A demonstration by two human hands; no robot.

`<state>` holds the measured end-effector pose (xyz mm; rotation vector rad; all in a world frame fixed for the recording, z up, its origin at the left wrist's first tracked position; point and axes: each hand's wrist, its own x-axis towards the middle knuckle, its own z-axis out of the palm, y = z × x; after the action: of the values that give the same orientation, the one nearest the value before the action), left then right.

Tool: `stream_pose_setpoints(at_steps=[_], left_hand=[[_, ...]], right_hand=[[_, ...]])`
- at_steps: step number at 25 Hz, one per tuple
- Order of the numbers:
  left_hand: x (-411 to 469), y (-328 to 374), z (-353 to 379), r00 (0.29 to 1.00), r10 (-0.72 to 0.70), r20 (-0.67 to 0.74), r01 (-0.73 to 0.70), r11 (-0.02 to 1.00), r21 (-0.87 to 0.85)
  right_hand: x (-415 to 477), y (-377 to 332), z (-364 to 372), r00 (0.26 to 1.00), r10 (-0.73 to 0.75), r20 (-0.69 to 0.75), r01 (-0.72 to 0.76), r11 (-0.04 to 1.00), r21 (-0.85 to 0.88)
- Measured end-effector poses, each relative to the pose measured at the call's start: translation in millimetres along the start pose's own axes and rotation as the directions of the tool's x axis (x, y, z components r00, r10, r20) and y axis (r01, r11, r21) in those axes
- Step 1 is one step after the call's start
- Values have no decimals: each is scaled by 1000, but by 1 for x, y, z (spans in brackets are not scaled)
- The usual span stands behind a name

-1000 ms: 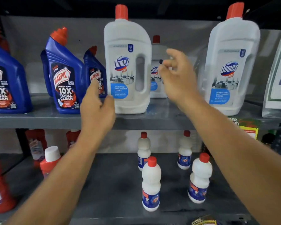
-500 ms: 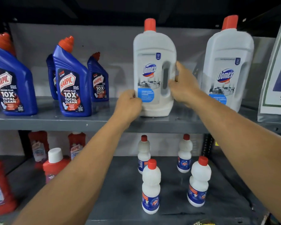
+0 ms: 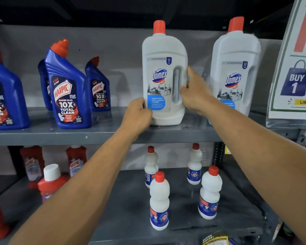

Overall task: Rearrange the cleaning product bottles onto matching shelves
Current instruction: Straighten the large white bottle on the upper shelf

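Both hands clasp the Domex bottle: left hand at 7 o'clock, right hand at 3; second Domex just beyond.

White jug at 12 o'clock reads "Domex", "Disinfectant multi-surface cleaner"; its twin at 2 says "Domex"; blue bottle at 9: "Harpic Power Plus 10X Total Clean"; sign at 3: "Buy 1", "Limited".

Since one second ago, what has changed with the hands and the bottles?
Both hands closed on the left Domex bottle: the left hand at its lower corner, the right hand at the handle side. It apparently slid right, toward the second Domex bottle. The Harpic bottles stayed put.
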<state>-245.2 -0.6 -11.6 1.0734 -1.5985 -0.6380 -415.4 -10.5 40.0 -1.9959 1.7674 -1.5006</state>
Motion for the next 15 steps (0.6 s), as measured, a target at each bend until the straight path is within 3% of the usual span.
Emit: stream_pose_setpoints(at_steps=[2, 5, 6, 7, 9, 10, 11, 12, 13, 15], left_hand=[[-11, 4, -2, 994, 85, -70, -84, 996, 17], [-69, -19, -8, 909, 334, -251, -330, 942, 58], [-93, -44, -6, 903, 344, -257, -346, 937, 41], [-118, -75, 0, 938, 263, -225, -269, 963, 7], [-152, -149, 24, 990, -117, -73, 114, 992, -52], [-164, -173, 36, 951, -309, 12, 310, 950, -47], [-172, -190, 49, 888, -454, 74, 456, 890, -19], [-179, -204, 61, 851, -511, 125, 513, 858, 12], [-185, -208, 68, 823, -537, 186, 543, 840, 25], [-186, -209, 80, 803, -535, 264, 546, 837, 39]], right_hand=[[-14, -10, -3, 998, -23, -55, 22, 1000, -10], [-70, 1, -5, 920, -246, -306, 291, 950, 110], [-99, 16, 3, 895, -281, -345, 344, 929, 136], [-130, 40, 19, 916, -245, -319, 311, 934, 176], [-182, 94, 62, 997, 26, -66, -8, 967, 255], [-199, 121, 83, 968, 204, 148, -233, 948, 219], [-215, 147, 109, 857, 382, 346, -442, 890, 113], [-227, 169, 131, 739, 491, 462, -547, 837, -14], [-237, 186, 152, 668, 528, 524, -574, 814, -88], [-251, 225, 197, 665, 497, 557, -543, 834, -96]])
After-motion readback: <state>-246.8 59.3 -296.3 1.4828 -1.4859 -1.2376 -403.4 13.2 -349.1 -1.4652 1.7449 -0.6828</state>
